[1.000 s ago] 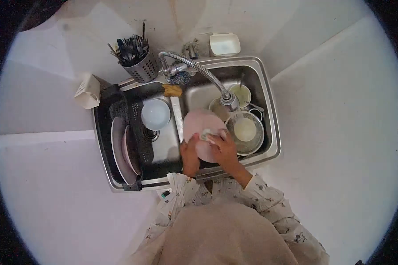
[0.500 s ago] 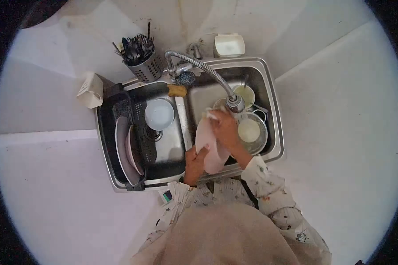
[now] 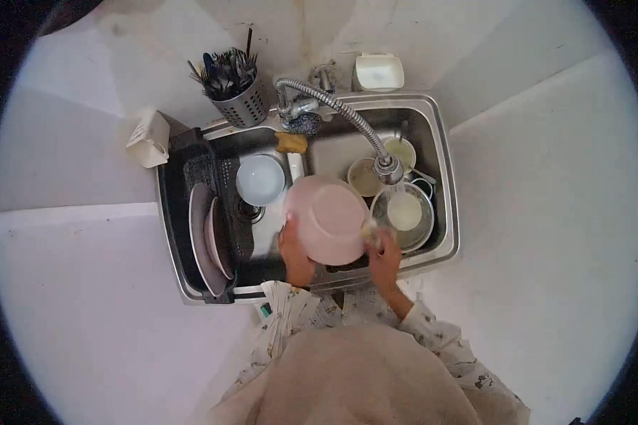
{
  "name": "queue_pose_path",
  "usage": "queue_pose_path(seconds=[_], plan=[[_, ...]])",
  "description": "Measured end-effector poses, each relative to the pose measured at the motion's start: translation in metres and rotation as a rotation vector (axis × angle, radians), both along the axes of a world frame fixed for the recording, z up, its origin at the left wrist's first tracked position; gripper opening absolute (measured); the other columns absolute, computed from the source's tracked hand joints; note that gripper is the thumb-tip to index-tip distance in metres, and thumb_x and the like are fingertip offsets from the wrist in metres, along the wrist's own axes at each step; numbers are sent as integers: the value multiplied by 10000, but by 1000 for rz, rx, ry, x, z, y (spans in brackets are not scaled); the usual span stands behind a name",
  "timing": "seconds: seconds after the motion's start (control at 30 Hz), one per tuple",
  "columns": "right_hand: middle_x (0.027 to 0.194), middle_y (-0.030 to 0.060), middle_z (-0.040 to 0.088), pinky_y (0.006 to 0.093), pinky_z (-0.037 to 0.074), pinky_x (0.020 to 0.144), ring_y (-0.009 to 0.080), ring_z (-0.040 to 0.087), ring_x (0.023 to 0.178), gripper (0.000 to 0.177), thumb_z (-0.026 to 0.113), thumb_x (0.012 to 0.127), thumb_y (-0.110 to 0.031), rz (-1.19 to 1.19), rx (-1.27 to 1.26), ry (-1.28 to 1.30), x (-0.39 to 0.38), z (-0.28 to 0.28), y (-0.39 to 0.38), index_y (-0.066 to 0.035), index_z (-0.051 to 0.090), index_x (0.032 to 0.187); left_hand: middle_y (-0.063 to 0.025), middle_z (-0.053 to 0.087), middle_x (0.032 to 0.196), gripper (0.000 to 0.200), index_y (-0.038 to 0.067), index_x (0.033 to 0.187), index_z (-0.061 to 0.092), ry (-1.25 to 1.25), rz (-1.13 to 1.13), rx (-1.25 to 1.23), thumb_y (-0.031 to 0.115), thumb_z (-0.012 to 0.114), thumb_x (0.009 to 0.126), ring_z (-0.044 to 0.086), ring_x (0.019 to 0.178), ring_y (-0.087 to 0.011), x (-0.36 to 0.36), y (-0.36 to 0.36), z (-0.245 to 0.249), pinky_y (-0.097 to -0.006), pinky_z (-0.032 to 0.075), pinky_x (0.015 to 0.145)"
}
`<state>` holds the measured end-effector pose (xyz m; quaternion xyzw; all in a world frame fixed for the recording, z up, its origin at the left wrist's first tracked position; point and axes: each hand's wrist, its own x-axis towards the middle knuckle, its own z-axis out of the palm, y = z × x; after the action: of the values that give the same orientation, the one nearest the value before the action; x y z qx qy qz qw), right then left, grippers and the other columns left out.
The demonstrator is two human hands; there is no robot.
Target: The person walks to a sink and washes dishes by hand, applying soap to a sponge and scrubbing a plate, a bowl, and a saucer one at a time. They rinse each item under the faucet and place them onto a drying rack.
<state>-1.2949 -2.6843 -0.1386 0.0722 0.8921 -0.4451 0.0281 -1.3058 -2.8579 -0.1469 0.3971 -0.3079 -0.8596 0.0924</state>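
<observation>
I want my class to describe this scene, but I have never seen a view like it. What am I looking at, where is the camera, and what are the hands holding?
There is no machine here: a person works with two bare hands. The camera sits on that person's head and looks down, so the round, bent picture shows their sleeves at the bottom. Below is a double sink with a bendy tap. The left hand grips a pink plate by its edge. The right hand presses what looks like a small pale sponge to the opposite edge. The right basin holds a pot of cloudy water. The left basin holds a pale bowl and racked plates. A cutlery holder stands behind.
</observation>
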Motion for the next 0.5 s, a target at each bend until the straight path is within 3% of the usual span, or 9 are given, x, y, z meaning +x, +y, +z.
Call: queue_pose_path(seconds=[0.07,0.1,0.17,0.3,0.37,0.5], plan=[[954,155,612,460,412,851,345,544,952,209,570,764,-76,329,-50,312,23,6,-9,-63,631,964,-109,589,1033,483,-17,1146,514,8,-4,48,384,547,878,572,926,-224,-13,6,36,-341,480,787],[954,155,612,460,412,851,345,544,952,209,570,764,-76,326,-46,312,19,11,-18,-63,631,964,-107,590,1033,499,-21,1138,518,15,-11,95,409,530,885,567,935,-220,-15,9,45,-340,475,793],[956,129,620,469,412,852,344,534,951,208,567,735,-62,644,125,465,-1,23,-35,-71,633,933,-106,587,1042,502,-26,1137,515,51,-77,70,411,523,890,565,938,-214,-12,13,15,-337,474,796],[941,124,618,457,410,866,346,526,948,222,559,725,-41,566,166,573,-69,30,-44,-78,636,929,-103,586,1051,481,-32,1134,514,73,-274,-144,381,542,888,567,933,-196,8,24,-46,-327,474,795],[928,123,616,439,408,868,343,524,937,230,556,724,-35,290,20,302,-82,24,-39,-83,641,932,-108,587,1045,462,-32,1128,515,48,-267,-124,355,558,881,568,930,-195,2,25,1,-327,475,793],[907,140,610,467,407,852,341,546,896,225,579,726,-37,416,-30,323,-31,17,-5,-101,653,929,-130,582,1043,422,-34,1108,519,50,-177,8,293,604,855,575,914,-197,-7,6,32,-331,484,777]])
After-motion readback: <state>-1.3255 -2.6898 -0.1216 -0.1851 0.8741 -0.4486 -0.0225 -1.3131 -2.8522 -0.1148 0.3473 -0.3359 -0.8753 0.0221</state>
